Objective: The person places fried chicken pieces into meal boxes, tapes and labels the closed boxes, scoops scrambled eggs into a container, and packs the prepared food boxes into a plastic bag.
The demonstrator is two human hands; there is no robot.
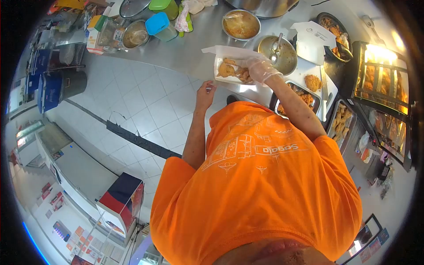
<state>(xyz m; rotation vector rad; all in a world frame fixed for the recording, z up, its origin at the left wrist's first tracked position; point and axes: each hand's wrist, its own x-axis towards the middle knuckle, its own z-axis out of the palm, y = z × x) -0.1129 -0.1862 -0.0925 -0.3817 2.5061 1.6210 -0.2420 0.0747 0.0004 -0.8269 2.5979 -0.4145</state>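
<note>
A white cardboard box with its lid raised stands at the counter's front edge. Fried chicken pieces lie inside it. My right hand, in a clear plastic glove, reaches into the box's right side, its fingers closed round a piece of fried chicken; the fingertips are partly hidden. Bare and empty, my left hand hangs just left of the box, below the counter edge, with fingers loosely bent and apart. Behind the gloved hand sits a metal bowl with a spoon in it.
A metal tray of fried chicken lies right of the box, near a cutting board with a knife. Another open white box stands behind. A lit display case is at the right. A second bowl sits at the back.
</note>
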